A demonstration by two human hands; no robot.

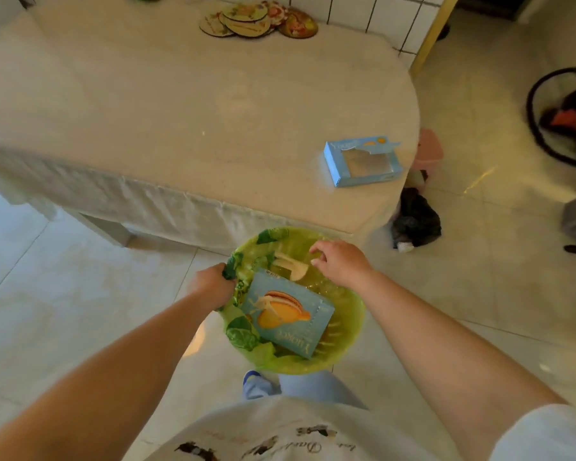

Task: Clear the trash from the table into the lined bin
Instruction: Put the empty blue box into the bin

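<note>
A round bin (346, 327) lined with a green plastic bag stands on the floor by the table's near edge. A blue snack box (288, 314) printed with a macaron lies tilted inside it, over pale scraps (291, 266). My left hand (213, 287) grips the liner at the bin's left rim. Over the far right of the bin, my right hand (341, 261) hovers with its fingers loosely apart and nothing in them. A second blue box (363, 161) with a clear window lies on the table (180, 128) near its right end.
Several round decorated coasters (260, 19) are stacked at the table's far side. On the floor to the right are a pink stool (429, 151), a dark bag (416, 221) and a black hose (546, 104). A cloth covers the table and hangs over its near edge.
</note>
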